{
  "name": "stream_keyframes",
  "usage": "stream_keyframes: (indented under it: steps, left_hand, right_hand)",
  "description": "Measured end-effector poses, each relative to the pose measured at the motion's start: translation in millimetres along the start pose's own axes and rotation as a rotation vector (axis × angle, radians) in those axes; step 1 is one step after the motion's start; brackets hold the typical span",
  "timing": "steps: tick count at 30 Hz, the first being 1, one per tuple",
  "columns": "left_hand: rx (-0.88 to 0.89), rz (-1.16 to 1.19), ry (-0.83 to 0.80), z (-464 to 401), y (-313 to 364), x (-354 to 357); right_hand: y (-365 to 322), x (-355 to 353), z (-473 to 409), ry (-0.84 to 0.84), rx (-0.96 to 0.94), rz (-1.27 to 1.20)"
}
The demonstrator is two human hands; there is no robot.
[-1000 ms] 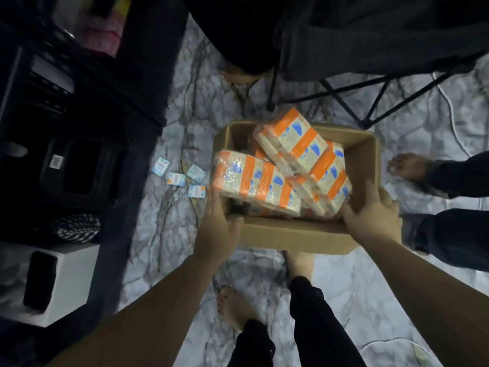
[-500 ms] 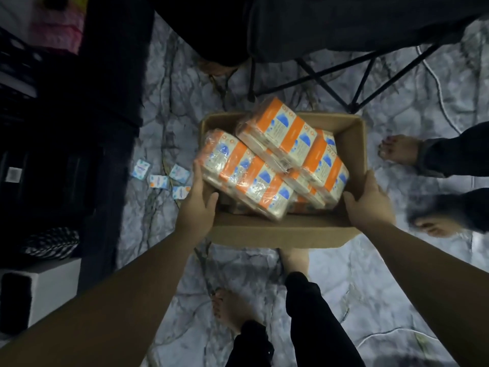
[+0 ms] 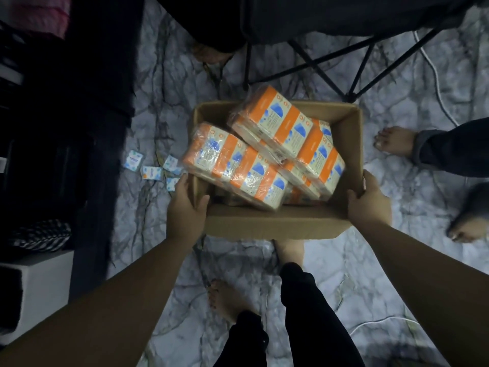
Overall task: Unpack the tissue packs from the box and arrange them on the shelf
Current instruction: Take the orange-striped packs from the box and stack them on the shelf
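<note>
Tissue packs (image 3: 260, 157), orange and cream in clear wrap, lay heaped at odd angles inside the cardboard box (image 3: 275, 223), the nearest bundle jutting over the left wall and another leaning on the far rim. None had been taken out yet. The left hand (image 3: 186, 207) gripped the near left corner of the box, thumb hooked over the rim and inside. The right hand (image 3: 369, 205) clasped the near right corner, fingers curled round the edge.

Compared with a second earlier, the box sat further from the dark shelving (image 3: 53, 128) at the left and more squarely ahead of the person. The left hand, which had been up against the nearest bundle, had dropped to the corner of the cardboard. The top bundles had tipped a little more towards the near side. The foot of a second person (image 3: 465, 221), at the right, had also shifted and showed blurred. By my reading the box was being carried or set in place, so the unpacking itself had not begun, and the loose overhanging bundle could slip out if the box tilted.

Beyond the box, small blue and white sachets (image 3: 150, 170) lay scattered on the marbled floor (image 3: 344, 287), and a folding chair frame (image 3: 357, 75) stood past the far rim.
</note>
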State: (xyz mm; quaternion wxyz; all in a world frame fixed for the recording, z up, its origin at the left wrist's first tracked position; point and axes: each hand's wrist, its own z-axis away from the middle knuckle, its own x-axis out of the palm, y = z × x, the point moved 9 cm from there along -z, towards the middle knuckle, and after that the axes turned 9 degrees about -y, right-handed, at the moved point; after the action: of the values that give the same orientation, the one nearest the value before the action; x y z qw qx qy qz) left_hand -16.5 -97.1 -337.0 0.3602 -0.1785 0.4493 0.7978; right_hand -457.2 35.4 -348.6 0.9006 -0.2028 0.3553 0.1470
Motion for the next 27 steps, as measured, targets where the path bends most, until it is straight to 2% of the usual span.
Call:
stream_keyframes:
  steps: [3,7,10,16,20,27]
  left_hand:
    - [-0.034,-0.057,-0.059,-8,-10,6]
    - [-0.076,0.036,-0.108,-15,-18,14]
    - [-0.099,0.106,-0.074,-19,-26,11]
    - [-0.065,0.083,-0.097,-11,-30,-4]
    - [-0.055,0.087,-0.123,13,-47,-29]
    - [-0.158,0.158,-0.015,97,-68,-98]
  right_hand:
    - [2,0,-2,0.006,-0.009,-0.016]
    - [2,2,-4,-0.005,-0.041,0.008]
    - [1,0,-8,-0.002,-0.066,0.028]
    - [-11,-7,-1,-0.02,-0.133,0.027]
    - [-31,-8,23,-0.099,-0.188,0.066]
    - [-89,-1,80,-0.202,-0.298,0.179]
